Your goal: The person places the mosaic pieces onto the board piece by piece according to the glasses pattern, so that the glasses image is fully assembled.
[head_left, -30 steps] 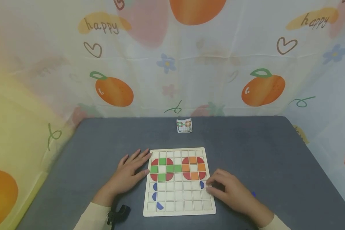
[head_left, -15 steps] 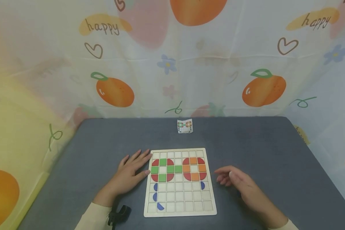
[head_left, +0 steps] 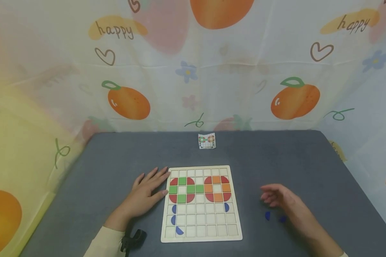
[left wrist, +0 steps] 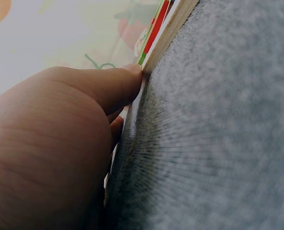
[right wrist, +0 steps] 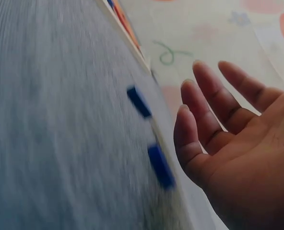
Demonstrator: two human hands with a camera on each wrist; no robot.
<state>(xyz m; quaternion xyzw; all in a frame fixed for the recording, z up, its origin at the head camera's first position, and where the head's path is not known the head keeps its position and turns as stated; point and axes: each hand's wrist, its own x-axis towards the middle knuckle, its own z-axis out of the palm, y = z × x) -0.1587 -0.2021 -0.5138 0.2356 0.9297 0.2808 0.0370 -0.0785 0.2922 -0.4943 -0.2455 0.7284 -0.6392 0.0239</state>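
Note:
A pale wooden grid board (head_left: 201, 239) lies flat on the dark table, set with red, green and orange tiles in two rings joined by a green square. Blue half-round pieces show down its left side, the lowest of them (head_left: 179, 231) tilted, and one more blue piece (head_left: 226, 207) sits at the right. My left hand (head_left: 144, 196) lies flat with spread fingers, its fingertips and thumb at the board's left edge. My right hand (head_left: 284, 201) hovers right of the board, fingers loosely bent and holding nothing. Just below it lie two loose blue pieces (right wrist: 139, 102), (head_left: 267, 216).
A small printed pattern card (head_left: 207, 141) lies behind the board near the table's back edge. A patterned curtain (head_left: 244, 89) hangs behind the table. At the left wrist a black strapped device (head_left: 133, 241) shows.
My right hand has left the blue piece at the board's right side and moved right, over the loose blue pieces, its fingers loosening. The left hand has stayed in place.

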